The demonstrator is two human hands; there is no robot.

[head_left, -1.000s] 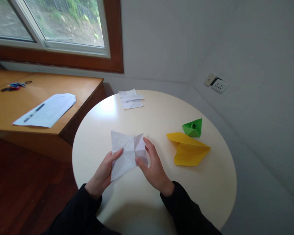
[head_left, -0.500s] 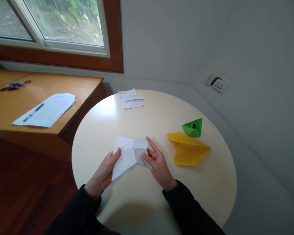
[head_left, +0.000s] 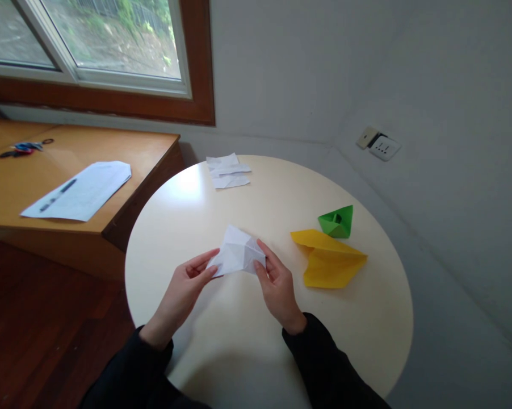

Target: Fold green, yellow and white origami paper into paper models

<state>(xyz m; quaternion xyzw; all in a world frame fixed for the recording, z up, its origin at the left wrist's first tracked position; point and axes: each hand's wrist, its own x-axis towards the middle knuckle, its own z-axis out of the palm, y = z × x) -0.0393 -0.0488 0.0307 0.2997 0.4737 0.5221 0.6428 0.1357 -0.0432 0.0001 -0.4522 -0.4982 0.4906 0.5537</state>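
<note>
Left hand pinching left corner of creased white paper, right hand pinching right edge; yellow folded paper at 3 o'clock, green paper boat beyond it

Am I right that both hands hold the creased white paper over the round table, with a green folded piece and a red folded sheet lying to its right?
Not quite: the folded sheet is yellow, not red, as the head view shows. The rest stands: the left hand and right hand hold the creased white paper over the round table, the green folded piece to its right.
</note>
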